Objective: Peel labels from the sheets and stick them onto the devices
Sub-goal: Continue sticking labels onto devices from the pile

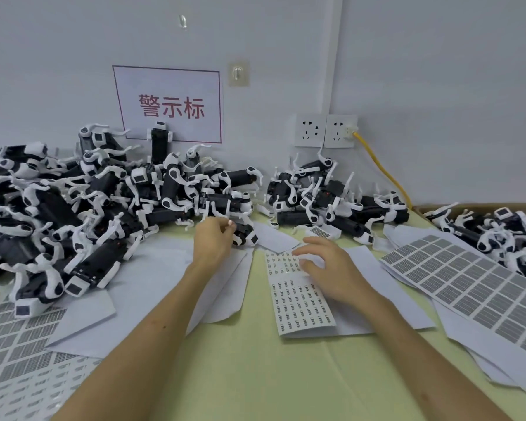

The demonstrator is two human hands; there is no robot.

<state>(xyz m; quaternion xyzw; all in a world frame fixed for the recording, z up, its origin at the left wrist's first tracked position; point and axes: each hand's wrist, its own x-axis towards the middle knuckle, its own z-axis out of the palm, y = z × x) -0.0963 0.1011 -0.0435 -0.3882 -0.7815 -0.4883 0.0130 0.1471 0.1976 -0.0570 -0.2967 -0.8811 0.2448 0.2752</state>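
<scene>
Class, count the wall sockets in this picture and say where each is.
2. The left socket is just right of the sign; the right socket sits beside it, with a yellow cable plugged in. None looks hidden.

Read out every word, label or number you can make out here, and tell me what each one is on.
"警示标", in red: on the white, red-bordered wall sign.
Small label sheet under the right hand: rows of print, too small to read.
Grey label sheets at far right and far left: print too blurred to read.
Devices: no readable text.
</scene>
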